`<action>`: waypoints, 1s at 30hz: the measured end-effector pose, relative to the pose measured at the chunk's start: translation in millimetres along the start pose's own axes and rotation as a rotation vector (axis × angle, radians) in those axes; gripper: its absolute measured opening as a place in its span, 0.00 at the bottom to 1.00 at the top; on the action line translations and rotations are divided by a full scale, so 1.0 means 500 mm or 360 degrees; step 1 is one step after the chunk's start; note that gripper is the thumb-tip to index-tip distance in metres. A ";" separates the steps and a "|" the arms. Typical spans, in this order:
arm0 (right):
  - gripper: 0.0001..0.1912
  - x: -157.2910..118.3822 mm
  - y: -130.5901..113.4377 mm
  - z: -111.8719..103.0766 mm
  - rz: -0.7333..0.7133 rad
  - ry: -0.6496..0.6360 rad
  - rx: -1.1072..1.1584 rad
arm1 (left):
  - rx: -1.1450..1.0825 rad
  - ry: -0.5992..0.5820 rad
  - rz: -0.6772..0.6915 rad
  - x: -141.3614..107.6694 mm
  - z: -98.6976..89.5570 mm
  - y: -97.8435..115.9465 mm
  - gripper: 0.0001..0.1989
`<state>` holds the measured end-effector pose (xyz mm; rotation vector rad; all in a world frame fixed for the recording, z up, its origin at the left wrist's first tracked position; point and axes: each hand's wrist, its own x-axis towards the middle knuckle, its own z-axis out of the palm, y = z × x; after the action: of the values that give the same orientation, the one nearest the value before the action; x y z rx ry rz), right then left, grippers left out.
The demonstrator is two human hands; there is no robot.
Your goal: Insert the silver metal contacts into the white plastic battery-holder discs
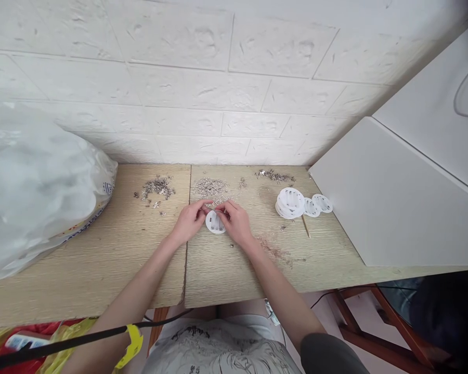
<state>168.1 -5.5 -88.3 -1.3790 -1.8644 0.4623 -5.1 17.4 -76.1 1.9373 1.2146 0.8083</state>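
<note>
A round white plastic disc with slots lies on the wooden table between my two hands. My left hand is at its upper left edge, thumb and fingertips pinched together. Over the disc's right side is my right hand, its fingers also pinched, close to the left fingertips. What sits between the fingertips is too small to make out. Just beyond the hands is a spread of tiny silvery metal pieces.
Darker metal parts form piles at left and back right. Right of my hands stands a stack of white discs, beside a thin stick. A bulging plastic bag fills the left; a white panel stands at right.
</note>
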 end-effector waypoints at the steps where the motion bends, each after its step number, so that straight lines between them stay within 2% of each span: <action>1: 0.06 0.000 0.000 0.000 0.0004 -0.0002 0.0006 | 0.0006 -0.0003 -0.0002 0.000 -0.001 0.001 0.23; 8: 0.05 0.001 -0.003 -0.002 0.0021 0.0004 0.0036 | 0.0129 -0.0006 0.0056 -0.003 -0.001 0.002 0.23; 19: 0.05 0.000 -0.006 -0.005 -0.0096 -0.0010 0.0011 | 0.0095 -0.0018 0.0104 -0.005 0.001 -0.003 0.23; 23: 0.06 -0.001 -0.002 -0.002 -0.0038 0.0006 -0.0027 | 0.0073 -0.0021 0.0111 -0.006 0.003 -0.006 0.23; 30: 0.07 -0.001 0.004 0.000 0.0010 0.0045 -0.0018 | 0.0197 -0.0186 0.0300 -0.009 -0.007 -0.003 0.26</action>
<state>169.4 -5.2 -89.9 -1.3927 -1.8429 0.4336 -10.2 14.4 -76.3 2.1928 1.0456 0.7169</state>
